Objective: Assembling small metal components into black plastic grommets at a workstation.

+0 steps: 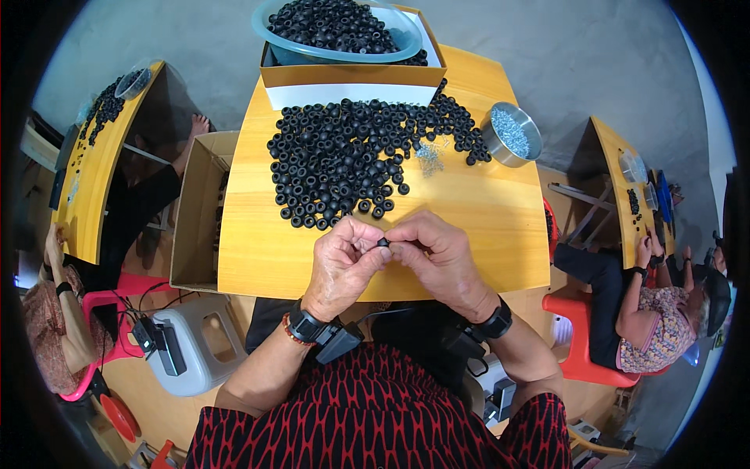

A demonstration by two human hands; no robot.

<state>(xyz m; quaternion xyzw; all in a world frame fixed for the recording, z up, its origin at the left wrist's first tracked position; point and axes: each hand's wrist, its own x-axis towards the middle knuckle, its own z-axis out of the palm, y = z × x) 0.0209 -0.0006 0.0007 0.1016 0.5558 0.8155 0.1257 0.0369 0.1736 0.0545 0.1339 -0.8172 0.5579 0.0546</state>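
Over the near part of the yellow table, my left hand [341, 264] pinches a small black round piece [383, 243] between thumb and fingers. My right hand [439, 259] is closed right beside it, thumb and forefinger pressed together; whatever they hold is too small or hidden to make out. Just beyond my hands spreads a large heap of black ring-like pieces [336, 156] with round holes. To its right lies a small scatter of tiny silvery parts [429, 159]. A metal bowl [533, 154] full of similar tiny parts stands near the table's right edge.
At the table's far end, a blue basin [273, 48] heaped with black pieces rests on an open box [344, 75]. A cardboard carton [194, 211] stands against the left side. People sit at other tables on both sides. A grey stool [183, 344] is at lower left.
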